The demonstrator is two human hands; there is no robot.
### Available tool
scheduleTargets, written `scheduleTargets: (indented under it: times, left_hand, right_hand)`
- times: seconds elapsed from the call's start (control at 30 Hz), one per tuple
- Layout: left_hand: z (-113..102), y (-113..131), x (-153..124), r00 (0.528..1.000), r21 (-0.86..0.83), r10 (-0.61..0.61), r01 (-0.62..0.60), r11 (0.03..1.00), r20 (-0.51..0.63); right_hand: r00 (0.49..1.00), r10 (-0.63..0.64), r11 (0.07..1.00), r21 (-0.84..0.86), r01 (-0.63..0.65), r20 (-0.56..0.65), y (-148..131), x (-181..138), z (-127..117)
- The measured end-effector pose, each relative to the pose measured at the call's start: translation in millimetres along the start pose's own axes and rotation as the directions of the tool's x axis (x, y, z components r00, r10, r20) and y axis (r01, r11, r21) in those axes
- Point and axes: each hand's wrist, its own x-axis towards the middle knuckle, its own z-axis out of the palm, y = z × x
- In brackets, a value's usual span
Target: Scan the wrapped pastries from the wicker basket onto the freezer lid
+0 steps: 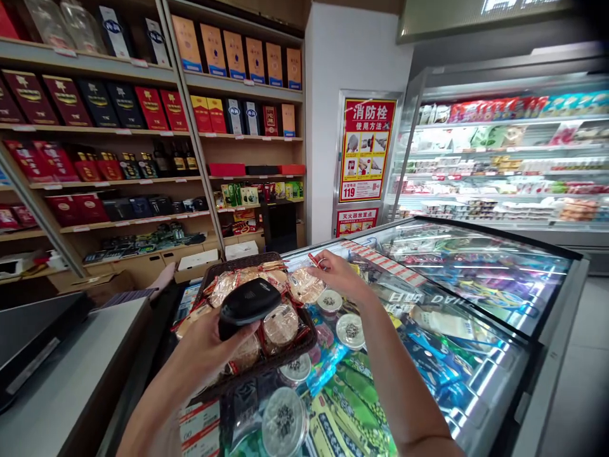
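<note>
Scanner (248, 303), a black handheld with a smooth, rounded matte shell, sits in the left hand (209, 352), whose fingers (238, 350) wrap under and around its grip. Its broad head is tipped down over the basket (285, 355), probably so the reading face looks at the packets below. The basket is dark woven wicker, shallow and rectangular, resting on the sloping glass lid of the freezer (476, 266); that puts it at a handy height just ahead of the fingers.

Beyond the scanner, the right hand (340, 274) reaches to the basket's far edge. Its fingers (320, 261) pinch the corner of a packet (304, 285), a round pale cake under clear, crinkly film with red trim. Lifting it by the corner would turn its label toward the scanner, I'd judge. More such packets lie heaped and overlapping in the basket, glossy and catching the light.

Just right of the right wrist, small round tubs (351, 330) with clear lids stand on the glass. Nearer the person lie flat green and blue wrappers (352, 393). Far past both hands, wooden shelves (143, 127) carry red, dark and orange boxes. An open cooler (499, 165) glows off to the right. A grey table (71, 374) runs beside the left forearm.
</note>
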Motion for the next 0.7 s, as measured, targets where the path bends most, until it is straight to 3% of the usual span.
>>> scheduleTargets:
  times: [0.27,0.7]
  left_hand:
    - [5.6,0.9,3.5,0.997,-0.013,0.026,-0.025,1.000,0.075]
    - [12.1,13.1,4.1,0.999,0.165,-0.046,0.045,0.985,0.002]
  right_hand:
    - [1.000,0.022,1.000,-0.019,-0.021,0.021,-11.5,-8.4,-6.7]
    - [0.999,0.020,1.000,0.021,-0.021,0.035,-14.2,-10.7,-7.4]
